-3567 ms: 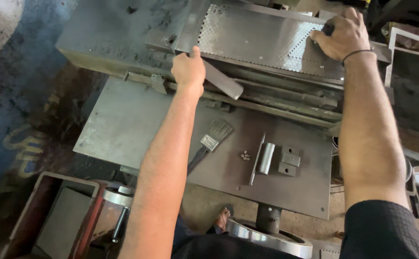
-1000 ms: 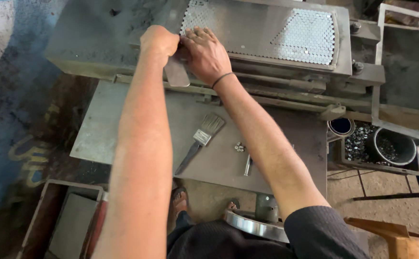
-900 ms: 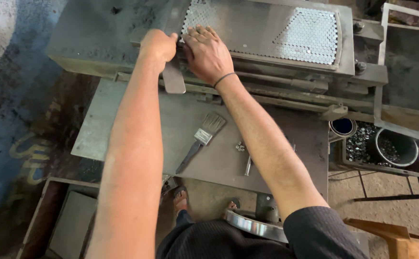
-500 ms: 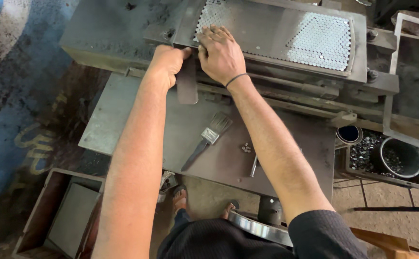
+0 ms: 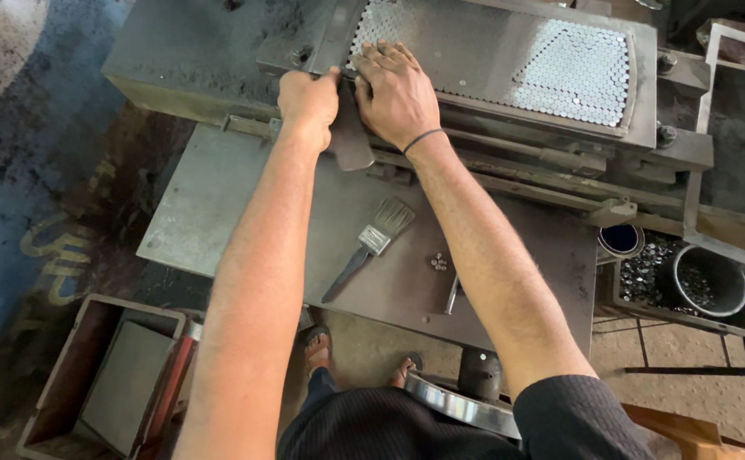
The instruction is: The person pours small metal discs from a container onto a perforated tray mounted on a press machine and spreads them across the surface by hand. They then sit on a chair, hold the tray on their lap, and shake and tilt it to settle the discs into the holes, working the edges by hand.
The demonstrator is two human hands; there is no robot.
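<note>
Head view: hands (image 5: pixel 394 94) on perforated plate (image 5: pixel 509 64)

A grey tray (image 5: pixel 645 85) dotted with silvery discs is seen; a black-handled brush (image 5: pixel 371 243) with pale bristles lies on the grey table (image 5: pixel 210 204).

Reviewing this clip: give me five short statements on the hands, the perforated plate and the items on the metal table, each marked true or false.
1. The right hand lies flat on the perforated plate. True.
2. The left hand holds the paintbrush. False: the brush lies free on the metal table; the left hand grips a flat metal piece at the plate's edge.
3. A few small round metal pieces lie right of the brush. True.
4. The two hands are far apart. False: they are side by side.
5. The round black container stands on the table. False: it sits off to the right, beyond it.
</note>
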